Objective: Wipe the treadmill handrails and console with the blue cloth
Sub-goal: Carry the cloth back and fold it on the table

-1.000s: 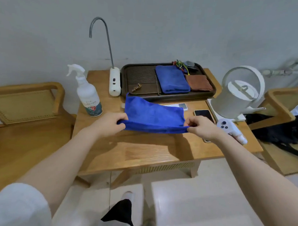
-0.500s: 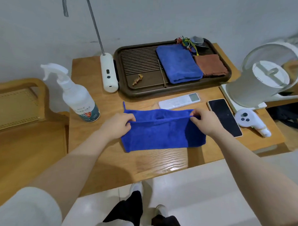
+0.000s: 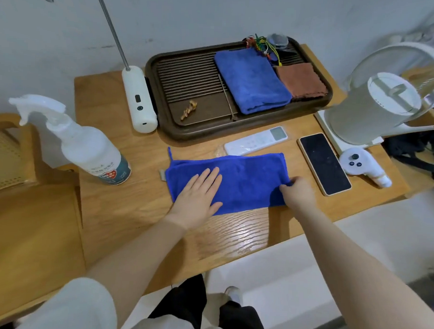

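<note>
The blue cloth (image 3: 237, 179) lies folded flat on the desk (image 3: 125, 210). The left hand (image 3: 197, 195) presses it, fingers straight; the right hand (image 3: 297, 193) pinches its right edge, fingertips hidden beneath the fabric.

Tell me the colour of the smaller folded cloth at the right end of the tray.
Reddish brown; the smaller cloth shows clearly in the head view.

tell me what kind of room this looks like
Probably a home living or tea corner: a wooden table holds a slatted tea tray, a white kettle and a remote, with a wooden chair beside it. No treadmill is in view.
</note>
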Tool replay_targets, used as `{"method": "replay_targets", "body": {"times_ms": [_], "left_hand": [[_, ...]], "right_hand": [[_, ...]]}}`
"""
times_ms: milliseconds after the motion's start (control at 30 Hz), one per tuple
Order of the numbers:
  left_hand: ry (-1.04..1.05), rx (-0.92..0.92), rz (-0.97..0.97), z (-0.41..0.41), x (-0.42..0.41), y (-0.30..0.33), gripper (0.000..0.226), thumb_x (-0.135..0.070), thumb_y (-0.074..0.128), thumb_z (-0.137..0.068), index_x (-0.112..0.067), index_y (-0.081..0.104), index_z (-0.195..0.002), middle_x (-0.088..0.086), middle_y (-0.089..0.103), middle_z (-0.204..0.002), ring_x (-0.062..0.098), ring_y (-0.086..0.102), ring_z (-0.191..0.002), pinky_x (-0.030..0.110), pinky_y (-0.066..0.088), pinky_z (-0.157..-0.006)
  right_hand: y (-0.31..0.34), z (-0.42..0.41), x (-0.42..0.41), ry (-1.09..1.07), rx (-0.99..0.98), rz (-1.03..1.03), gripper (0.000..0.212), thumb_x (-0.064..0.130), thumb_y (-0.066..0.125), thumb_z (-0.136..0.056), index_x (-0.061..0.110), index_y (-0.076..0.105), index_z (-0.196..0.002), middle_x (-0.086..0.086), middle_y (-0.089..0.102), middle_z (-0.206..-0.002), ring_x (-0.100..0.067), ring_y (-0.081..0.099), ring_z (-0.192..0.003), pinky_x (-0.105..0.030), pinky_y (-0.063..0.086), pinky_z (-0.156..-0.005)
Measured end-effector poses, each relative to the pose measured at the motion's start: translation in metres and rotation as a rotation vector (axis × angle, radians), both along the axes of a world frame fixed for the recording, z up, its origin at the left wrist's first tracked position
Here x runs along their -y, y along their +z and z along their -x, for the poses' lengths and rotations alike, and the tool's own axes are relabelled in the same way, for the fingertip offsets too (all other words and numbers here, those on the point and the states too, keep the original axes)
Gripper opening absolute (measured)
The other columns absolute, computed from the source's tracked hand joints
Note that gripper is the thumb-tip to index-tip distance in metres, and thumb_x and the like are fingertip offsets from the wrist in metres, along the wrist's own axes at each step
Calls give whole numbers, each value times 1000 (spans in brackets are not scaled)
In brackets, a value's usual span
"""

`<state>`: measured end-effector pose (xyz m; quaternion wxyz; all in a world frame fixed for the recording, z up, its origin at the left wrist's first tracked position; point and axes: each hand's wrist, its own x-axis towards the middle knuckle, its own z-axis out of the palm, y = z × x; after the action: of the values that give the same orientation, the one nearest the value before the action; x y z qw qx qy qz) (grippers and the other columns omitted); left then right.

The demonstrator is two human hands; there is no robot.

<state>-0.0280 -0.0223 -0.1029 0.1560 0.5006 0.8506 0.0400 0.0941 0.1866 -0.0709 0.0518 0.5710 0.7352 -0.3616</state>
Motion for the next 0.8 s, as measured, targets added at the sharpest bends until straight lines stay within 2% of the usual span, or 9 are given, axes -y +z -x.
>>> {"method": "replay_targets", "body": {"times_ms": [133, 233, 367, 467, 533, 600, 667, 733, 800], "left_hand": [[-66, 17, 38, 9, 8, 1, 70, -52, 29, -95, -21, -1, -149, -2, -8, -159, 15, -7, -146, 32, -4, -117], [40, 316, -136, 14, 11, 15, 58, -39, 37, -97, -20, 18, -148, -6, 10, -158, 9, 8, -145, 24, 6, -116], [496, 716, -516, 18, 19, 31, 38, -32, 32, -99, -16, 51, -128, 0, 58, -126, 11, 53, -113, 30, 42, -100], [845, 1100, -658, 22, 22, 36, 47, -46, 23, -98, -21, 60, -108, 6, 67, -100, 16, 61, -87, 31, 49, -76], [927, 1068, -596, 30, 28, 33, 49, -58, 31, -91, -22, 63, -96, 12, 67, -101, 24, 63, -93, 39, 50, -83], [927, 864, -510, 35, 35, 26, 34, -47, 47, -89, -17, 61, -98, 13, 66, -104, 28, 62, -98, 45, 49, -88], [906, 674, -429, 37, 36, 20, 24, -27, 55, -88, -14, 57, -109, 6, 66, -105, 25, 62, -97, 43, 51, -85], [905, 532, -388, 36, 36, 19, 35, -22, 58, -86, -13, 52, -120, 7, 60, -116, 24, 59, -102, 42, 51, -88], [912, 466, -370, 37, 35, 18, 46, -22, 60, -85, -13, 46, -128, 9, 50, -127, 26, 55, -111, 44, 48, -95]], "right_hand": [[27, 6, 6, -25, -296, 28, 10, 7, 49, -85, 2, 55, -90, -18, 56, -85, -32, 54, -82, -41, 46, -72], [52, 24, 29, 79, -483, 124, 19, 10, 50, -76, 5, 60, -91, -16, 58, -84, -28, 53, -79, -39, 44, -71], [63, 50, 83, 370, -549, 252, 31, 2, 51, -83, 26, 59, -102, -4, 64, -94, -19, 59, -84, -32, 48, -77], [52, 62, 115, 592, -519, 255, 39, 7, 58, -84, 19, 55, -121, 7, 62, -87, -15, 60, -84, -30, 47, -84], [46, 63, 126, 676, -438, 404, 49, 21, 61, -88, 18, 45, -134, 10, 62, -88, -11, 61, -90, -29, 47, -89], [42, 60, 128, 669, -396, 455, 47, 30, 58, -90, 19, 45, -134, 6, 64, -99, -16, 63, -96, -28, 49, -87], [35, 60, 118, 576, -379, 253, 35, 25, 56, -91, 13, 54, -124, -1, 63, -107, -21, 62, -97, -26, 47, -83], [27, 60, 102, 474, -237, -32, 33, 21, 55, -90, 9, 54, -121, -6, 59, -118, -23, 59, -102, -27, 44, -80], [19, 58, 91, 385, -105, -85, 37, 25, 56, -90, 6, 49, -121, -10, 55, -122, -25, 58, -103, -32, 46, -78]]}}
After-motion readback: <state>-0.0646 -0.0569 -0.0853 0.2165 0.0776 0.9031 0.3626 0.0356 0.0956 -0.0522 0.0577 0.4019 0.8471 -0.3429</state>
